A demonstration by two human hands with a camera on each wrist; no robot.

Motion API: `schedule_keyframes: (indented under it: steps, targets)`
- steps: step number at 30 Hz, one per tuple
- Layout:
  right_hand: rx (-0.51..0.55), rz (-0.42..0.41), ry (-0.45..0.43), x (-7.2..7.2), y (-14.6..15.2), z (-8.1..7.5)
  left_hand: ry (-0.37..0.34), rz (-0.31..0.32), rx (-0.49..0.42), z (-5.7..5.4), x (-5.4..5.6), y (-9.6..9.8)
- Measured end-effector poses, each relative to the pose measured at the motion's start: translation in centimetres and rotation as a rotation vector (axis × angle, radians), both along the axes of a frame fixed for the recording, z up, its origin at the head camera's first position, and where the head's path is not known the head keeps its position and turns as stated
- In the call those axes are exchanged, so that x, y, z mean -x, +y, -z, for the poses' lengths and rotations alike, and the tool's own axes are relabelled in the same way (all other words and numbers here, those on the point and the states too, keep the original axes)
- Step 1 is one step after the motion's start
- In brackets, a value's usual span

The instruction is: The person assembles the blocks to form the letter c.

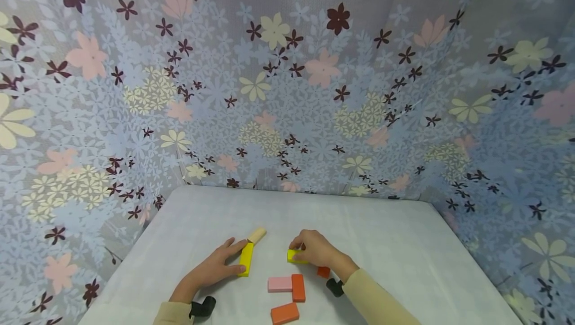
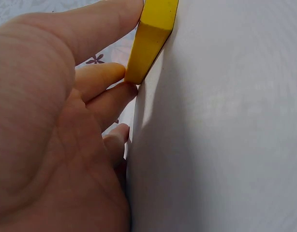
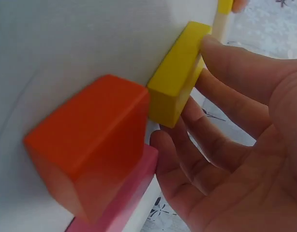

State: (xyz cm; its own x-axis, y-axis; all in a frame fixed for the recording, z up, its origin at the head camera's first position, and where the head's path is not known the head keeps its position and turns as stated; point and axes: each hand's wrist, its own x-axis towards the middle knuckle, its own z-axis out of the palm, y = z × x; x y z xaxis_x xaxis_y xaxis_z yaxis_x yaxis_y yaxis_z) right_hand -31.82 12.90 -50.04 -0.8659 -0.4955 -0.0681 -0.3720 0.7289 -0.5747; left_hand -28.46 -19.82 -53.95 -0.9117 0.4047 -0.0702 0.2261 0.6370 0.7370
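On the left of the white table, my left hand point(image 1: 218, 264) holds a long yellow block point(image 1: 245, 259), thumb at its near end and a fingertip by its far end. In the left wrist view, the yellow block point(image 2: 151, 38) shows between thumb and fingers. A cream block point(image 1: 257, 235) meets its far end at an angle. My right hand point(image 1: 316, 250) pinches another yellow block point(image 1: 294, 256); thumb and fingers lie along this yellow block point(image 3: 180, 67) in the right wrist view, partly covering it.
A pink block point(image 1: 280, 284) lies end-on against a red block point(image 1: 298, 288). Nearer me is an orange block point(image 1: 285, 313). Another red-orange block point(image 1: 323, 271) shows under my right wrist. Flowered cloth point(image 1: 287, 90) hangs behind and beside the white table point(image 1: 382, 230).
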Motion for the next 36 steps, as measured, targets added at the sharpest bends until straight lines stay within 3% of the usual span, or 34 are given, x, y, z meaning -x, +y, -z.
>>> schedule_keyframes:
  steps: [14,36]
  targets:
    - [0.026,0.018,-0.029,0.1,0.1,0.6,0.004,-0.005,0.008,0.1,0.0,0.0]
    - [0.053,-0.130,-0.085,0.2,0.3,-0.6,0.011,-0.001,0.001,0.3,0.1,-0.1]
